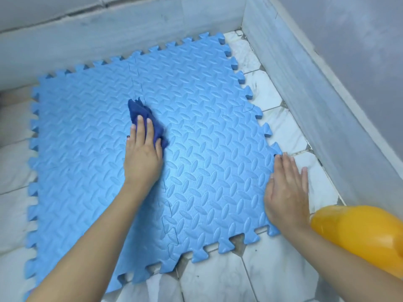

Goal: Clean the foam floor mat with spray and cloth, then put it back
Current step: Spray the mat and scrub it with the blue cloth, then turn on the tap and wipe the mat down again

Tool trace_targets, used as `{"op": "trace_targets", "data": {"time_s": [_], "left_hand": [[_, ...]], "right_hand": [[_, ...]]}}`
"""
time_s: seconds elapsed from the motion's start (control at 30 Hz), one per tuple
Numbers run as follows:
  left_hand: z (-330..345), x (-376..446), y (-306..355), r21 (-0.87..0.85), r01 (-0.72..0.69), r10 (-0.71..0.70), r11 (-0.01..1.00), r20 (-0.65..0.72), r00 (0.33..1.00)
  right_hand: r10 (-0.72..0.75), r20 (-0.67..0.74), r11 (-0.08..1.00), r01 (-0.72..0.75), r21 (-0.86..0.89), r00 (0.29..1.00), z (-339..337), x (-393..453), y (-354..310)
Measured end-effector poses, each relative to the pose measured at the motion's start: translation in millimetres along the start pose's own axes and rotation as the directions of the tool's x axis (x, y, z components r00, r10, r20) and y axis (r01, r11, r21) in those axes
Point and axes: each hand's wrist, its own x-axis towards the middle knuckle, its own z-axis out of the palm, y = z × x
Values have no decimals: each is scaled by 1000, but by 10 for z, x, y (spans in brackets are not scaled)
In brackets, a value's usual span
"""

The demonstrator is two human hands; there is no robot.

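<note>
A light blue foam floor mat [196, 136], made of interlocked puzzle tiles with a raised tread pattern, lies flat on the tiled floor. My left hand [142, 158] presses a dark blue cloth [150, 120] onto the mat near its middle, fingers laid over the cloth. My right hand [286, 190] rests flat, fingers spread, on the mat's right edge, partly over the floor tile, holding nothing. A yellow rounded plastic object [359, 232], possibly the spray bottle, sits at the lower right, partly cut off by the frame; its nozzle is not visible.
White marble-look floor tiles [272, 275] surround the mat in front and to the right. A pale skirting and grey wall [327, 101] run along the right side; another wall [87, 29] runs behind the mat, close to its far edge.
</note>
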Motion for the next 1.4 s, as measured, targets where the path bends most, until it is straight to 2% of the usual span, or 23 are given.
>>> {"op": "trace_targets", "data": {"time_s": [0.03,0.07,0.13,0.2,0.27,0.33,0.4,0.47,0.5,0.63,0.73,0.83,0.97,1.03,1.13,1.2,1.27,1.3,1.33,1.37,1.4], "left_hand": [[-46,53,-100,-10,53,-53,999,8,999],[-75,48,-135,-1,38,-38,999,13,999],[-79,-139,-50,58,-133,130,989,46,990],[-60,-444,117,81,-308,297,948,120,947],[-47,-674,211,49,-350,339,935,160,927],[-81,-794,222,22,-318,310,948,172,935],[-152,-815,178,-93,-294,307,951,178,935],[-253,-777,150,-233,-274,315,933,164,935],[-293,-741,140,-247,-274,312,929,130,941],[-148,-497,-56,-103,-168,180,981,126,976],[-40,-465,-104,-51,-114,121,992,145,982],[-77,-499,-82,-50,-113,120,992,162,980],[-115,-503,-59,-56,-86,95,995,187,978],[-138,-498,-59,-59,-102,113,993,231,966],[-329,-426,-234,-119,-191,220,974,320,922],[-632,-334,-453,-89,-233,249,968,302,920],[-1062,-121,-710,24,-229,215,973,259,942],[-1302,30,-822,82,-211,187,974,231,955],[-1560,194,-906,132,-185,158,974,194,968],[-1823,360,-963,172,-154,129,973,149,980],[-2082,520,-992,208,-125,106,970,100,989]], "right_hand": [[-25,-1,999,25,-27,1000,-11,-2,-5],[-59,-3,997,58,-45,998,-22,8,-12],[-177,5,981,177,-75,984,-38,52,-40],[-328,38,940,331,-89,944,-47,114,-89],[-390,92,912,398,-96,916,-67,187,-129],[-357,153,922,374,-100,921,-103,274,-191],[-323,185,937,341,-76,928,-117,386,-348],[-350,221,928,369,-50,910,-94,539,-623],[-380,247,914,402,-45,891,-75,612,-780],[-449,347,864,499,-67,824,36,884,-1236],[-424,397,858,501,-112,814,47,915,-1278],[-396,506,859,504,-92,766,-68,936,-1273],[-384,647,840,540,-51,658,-247,1073,-1239],[-402,640,834,551,-40,655,-248,1074,-1199],[-397,609,847,529,-45,687,-210,979,-1198],[-344,675,879,476,-13,653,-309,1106,-1304],[-311,715,894,448,-3,626,-639,1457,-1597],[-339,664,891,455,-2,666,-873,1669,-1801],[-395,554,879,477,-6,733,-1143,1877,-2014],[-472,374,859,511,-7,798,-1428,2090,-2232],[-543,141,837,547,15,828,-1742,2299,-2462]]}}
